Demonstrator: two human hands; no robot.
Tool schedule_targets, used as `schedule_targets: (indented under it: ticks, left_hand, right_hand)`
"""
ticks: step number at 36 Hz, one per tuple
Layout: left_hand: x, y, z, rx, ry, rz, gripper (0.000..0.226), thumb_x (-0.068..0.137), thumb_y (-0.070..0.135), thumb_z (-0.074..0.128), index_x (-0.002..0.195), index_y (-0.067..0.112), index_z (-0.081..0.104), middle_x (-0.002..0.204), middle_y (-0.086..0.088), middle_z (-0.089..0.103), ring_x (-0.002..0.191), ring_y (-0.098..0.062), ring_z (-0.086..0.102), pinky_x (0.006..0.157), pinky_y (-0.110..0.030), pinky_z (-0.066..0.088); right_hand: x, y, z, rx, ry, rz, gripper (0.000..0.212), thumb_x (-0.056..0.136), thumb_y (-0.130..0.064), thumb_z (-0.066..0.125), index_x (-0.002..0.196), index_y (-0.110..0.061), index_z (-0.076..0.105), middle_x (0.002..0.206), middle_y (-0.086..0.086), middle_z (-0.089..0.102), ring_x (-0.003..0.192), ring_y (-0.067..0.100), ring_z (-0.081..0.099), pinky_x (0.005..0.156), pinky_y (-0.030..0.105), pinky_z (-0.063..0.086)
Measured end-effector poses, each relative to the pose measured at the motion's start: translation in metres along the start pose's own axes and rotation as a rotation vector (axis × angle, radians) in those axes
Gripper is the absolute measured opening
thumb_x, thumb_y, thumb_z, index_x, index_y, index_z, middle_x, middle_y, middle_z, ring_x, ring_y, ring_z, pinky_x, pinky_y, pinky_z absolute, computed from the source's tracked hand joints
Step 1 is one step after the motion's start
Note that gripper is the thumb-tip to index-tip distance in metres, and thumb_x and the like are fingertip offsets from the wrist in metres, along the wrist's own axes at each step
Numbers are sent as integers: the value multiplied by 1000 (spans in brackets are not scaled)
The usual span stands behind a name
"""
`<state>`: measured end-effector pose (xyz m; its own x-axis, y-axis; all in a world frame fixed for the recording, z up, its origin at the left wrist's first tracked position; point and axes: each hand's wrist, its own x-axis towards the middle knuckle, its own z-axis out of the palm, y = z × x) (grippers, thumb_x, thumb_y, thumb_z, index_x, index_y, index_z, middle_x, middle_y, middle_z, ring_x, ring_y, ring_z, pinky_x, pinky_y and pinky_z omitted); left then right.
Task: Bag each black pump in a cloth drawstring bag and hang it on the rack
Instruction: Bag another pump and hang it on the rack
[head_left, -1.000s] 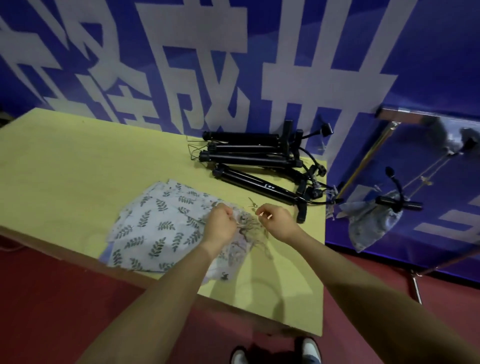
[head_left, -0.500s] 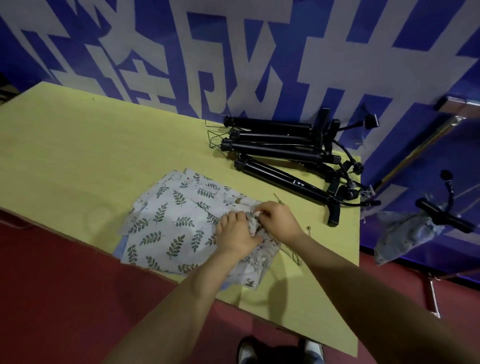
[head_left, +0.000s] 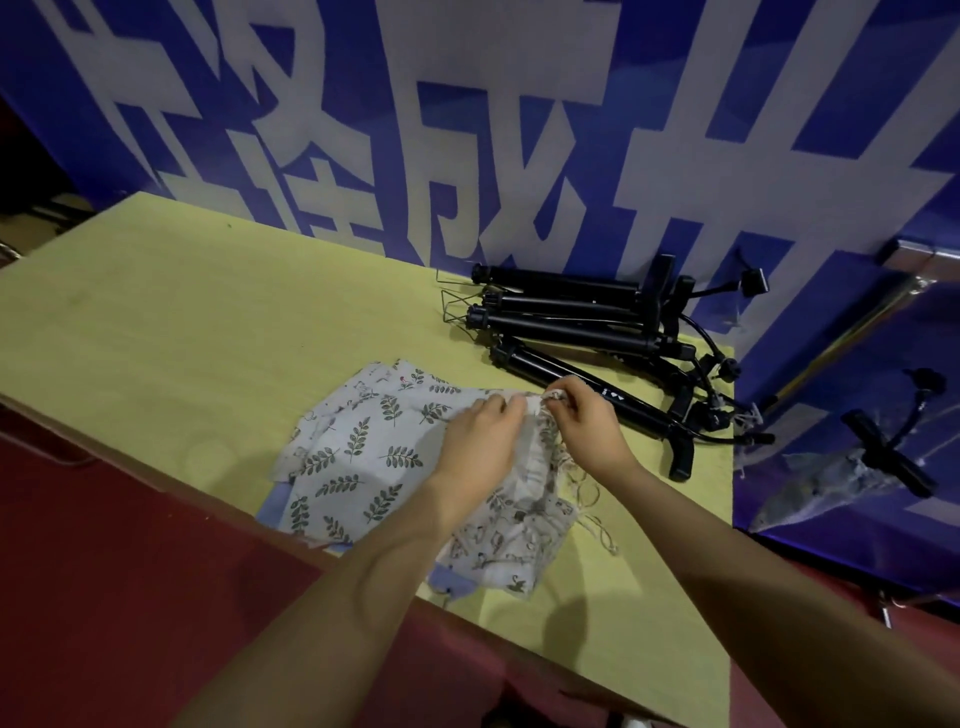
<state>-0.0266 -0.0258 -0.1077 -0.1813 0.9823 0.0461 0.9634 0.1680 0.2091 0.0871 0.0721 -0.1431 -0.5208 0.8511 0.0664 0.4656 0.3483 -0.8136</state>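
**A:** What's the step here, as you read it?

**B:** Opening the mouth of the top drawstring bag (head_left: 511, 512). The left hand (head_left: 480, 441) and the right hand (head_left: 584, 423) are both pinched closed on the gathered hem at its far end, knuckles nearly touching. The bag lies on the pile of leaf-print bags (head_left: 363, 447), near the yellow table's (head_left: 182, 322) front edge.

**A:** How should it be done well?

**B:** I'd pull the hem apart sideways, toward 9 and 3 o'clock, so the cord slides and the neck loosens evenly. The loose cord ends (head_left: 592, 499) trail at 4 o'clock from the hands; keep them clear so they don't knot. Lift only the top layer, or the bag beneath may come along.

**A:** And the pumps?

**B:** Four black pumps (head_left: 571, 322) lie heaped at about 1 o'clock from the hands, by the blue banner (head_left: 519, 130). The nearest pump (head_left: 582, 392) passes just behind the right hand. Its long axis runs from 10 toward 4 o'clock, wire foot end at 10, T-handle at 4.

**A:** Anything hung yet?

**B:** One bagged pump (head_left: 852, 467) hangs at the far right, handle sticking out at the upper right; its hook isn't visible.
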Motion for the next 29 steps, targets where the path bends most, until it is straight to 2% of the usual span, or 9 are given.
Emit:
schedule_targets:
  ticks: [2, 7, 9, 12, 18, 21, 24, 27, 29]
  left_hand:
    - [3, -2, -2, 208, -43, 14, 39, 89, 1, 44, 127, 9, 46, 123, -12, 52, 117, -30, 42, 94, -36, 33]
    - [7, 0, -11, 300, -87, -35, 64, 83, 3, 57, 141, 16, 34, 136, -9, 39, 122, -31, 36, 95, -38, 34]
    - [10, 1, -14, 252, -144, -87, 82, 78, 1, 63, 146, 20, 21, 139, -9, 34, 119, -32, 43, 87, -37, 42]
    - [13, 1, -11, 100, -207, -78, 102, 75, -2, 66, 150, 26, 3, 143, -8, 28, 104, -28, 53, 64, -30, 43]
    - [28, 10, -10, -85, -168, -138, 102, 76, -9, 60, 151, 19, -4, 149, -7, 22, 84, -19, 48, 51, -24, 34]
    - [34, 16, -4, -145, -192, -157, 100, 77, -9, 58, 151, 18, -4, 150, -10, 21, 89, -21, 50, 49, -21, 31]
    - [36, 23, 9, -212, -222, -179, 97, 78, -11, 53, 151, 20, -4, 152, -9, 20, 95, -20, 53, 48, -20, 34]
    - [37, 30, 21, -269, -277, -197, 93, 81, -12, 49, 151, 22, -2, 152, -9, 21, 106, -24, 54, 64, -27, 46]
    - [39, 34, 26, -284, -311, -190, 91, 81, -12, 47, 151, 23, 1, 151, -9, 24, 117, -27, 49, 76, -34, 49]
  right_hand:
    - [2, 1, -1, -27, 12, -1, 11, 98, -15, 48, 102, -9, 58, 77, -7, 57, 63, 1, 49, 53, 11, 37]
    - [2, -1, -4, -61, 35, 3, 15, 99, -19, 47, 104, -10, 58, 74, -9, 57, 62, 10, 53, 56, 25, 41]
    - [3, -2, -6, -57, 62, -6, 16, 99, -21, 47, 104, -10, 59, 79, -2, 61, 68, 17, 56, 61, 34, 44]
    - [8, 2, -12, -42, 85, 3, 16, 99, -20, 47, 103, -10, 60, 76, -7, 57, 66, 7, 51, 60, 30, 39]
    - [3, 22, -33, 54, 114, 102, 28, 97, -33, 47, 115, -15, 59, 98, -3, 62, 91, 15, 59, 81, 34, 48]
    - [-6, 45, -43, -100, 170, 172, 24, 95, -33, 50, 108, -13, 57, 91, 0, 61, 83, 20, 58, 69, 34, 45]
    - [-12, 70, -47, -343, 15, 344, 17, 92, -24, 54, 103, -11, 55, 94, 4, 58, 88, 27, 58, 68, 32, 42]
    - [-21, 88, -44, -518, -262, 500, 22, 88, -20, 59, 105, -6, 54, 102, 11, 61, 93, 29, 60, 75, 36, 52]
    - [-27, 94, -42, -539, -302, 558, 28, 87, -22, 61, 107, -4, 52, 104, 13, 61, 95, 30, 61, 76, 36, 52]
